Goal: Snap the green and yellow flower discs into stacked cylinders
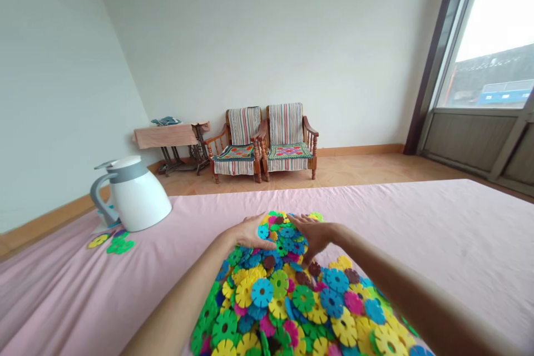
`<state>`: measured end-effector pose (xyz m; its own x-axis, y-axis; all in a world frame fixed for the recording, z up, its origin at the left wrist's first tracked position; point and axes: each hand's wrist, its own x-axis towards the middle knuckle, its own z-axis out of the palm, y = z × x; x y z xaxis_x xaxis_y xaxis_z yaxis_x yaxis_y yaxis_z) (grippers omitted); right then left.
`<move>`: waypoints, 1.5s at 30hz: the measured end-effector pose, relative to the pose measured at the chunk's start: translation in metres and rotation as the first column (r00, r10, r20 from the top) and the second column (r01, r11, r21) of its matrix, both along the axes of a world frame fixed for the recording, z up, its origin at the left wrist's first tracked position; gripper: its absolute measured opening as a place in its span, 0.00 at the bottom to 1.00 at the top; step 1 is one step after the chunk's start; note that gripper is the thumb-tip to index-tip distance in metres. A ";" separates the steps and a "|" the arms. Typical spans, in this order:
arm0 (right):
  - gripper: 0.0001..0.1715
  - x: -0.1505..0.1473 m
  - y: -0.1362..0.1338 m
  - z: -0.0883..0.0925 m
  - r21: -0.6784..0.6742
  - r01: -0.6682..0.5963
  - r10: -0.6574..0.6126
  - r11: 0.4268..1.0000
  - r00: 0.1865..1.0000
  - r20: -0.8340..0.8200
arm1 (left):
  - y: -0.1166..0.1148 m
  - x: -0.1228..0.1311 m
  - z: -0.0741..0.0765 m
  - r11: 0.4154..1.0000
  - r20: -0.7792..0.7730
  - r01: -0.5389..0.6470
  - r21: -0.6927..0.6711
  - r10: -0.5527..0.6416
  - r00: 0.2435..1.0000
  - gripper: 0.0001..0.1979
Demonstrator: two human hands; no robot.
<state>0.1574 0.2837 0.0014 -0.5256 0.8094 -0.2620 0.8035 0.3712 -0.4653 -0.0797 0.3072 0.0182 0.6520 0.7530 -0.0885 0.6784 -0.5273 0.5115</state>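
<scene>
A large heap of plastic snowflake discs [278, 307] in green, yellow, blue, pink and brown spreads over the pink cloth toward me. At the far end of the heap, my left hand [253, 232] lies along its left side with the fingers stretched forward and the thumb over some discs. Opposite it, my right hand [314, 235] rests on the right side, fingers spread and thumb pointing down among the discs. Between the two hands are mostly blue and green discs. Neither hand grips a disc that I can make out.
A white and grey jug [142, 197] stands on the left of the pink-covered table [438, 245]. Several green discs [120, 245] and a yellow disc [98, 241] lie beside it. Beyond the table are two wooden armchairs [290, 150] and a cloth-covered sewing table [167, 137]; a door [471, 139] is at right.
</scene>
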 end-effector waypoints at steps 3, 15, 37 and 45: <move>0.81 -0.006 -0.005 0.003 0.002 -0.050 0.050 0.999 0.998 -0.046 | 0.005 0.004 -0.001 0.999 -0.107 -0.007 -0.034 0.004 0.994 0.54; 0.77 -0.020 -0.063 0.002 0.163 -0.040 0.050 0.986 0.997 -0.054 | -0.036 -0.008 0.004 0.993 -0.213 0.098 0.060 -0.083 0.973 0.57; 0.29 -0.050 -0.068 -0.014 -0.026 0.433 -0.309 0.901 0.598 -0.740 | -0.048 0.007 0.003 0.973 0.367 0.075 -0.216 0.010 0.930 0.39; 0.34 -0.053 -0.094 0.016 0.039 0.361 -0.255 0.932 0.726 -0.639 | -0.083 -0.039 0.030 0.926 0.284 0.088 -0.367 0.022 0.959 0.38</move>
<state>0.1042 0.1899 0.0170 -0.2428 0.9558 0.1658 0.4448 0.2616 -0.8566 -0.1189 0.2238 0.0478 0.7151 0.6780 -0.1702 0.4658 -0.2806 0.8392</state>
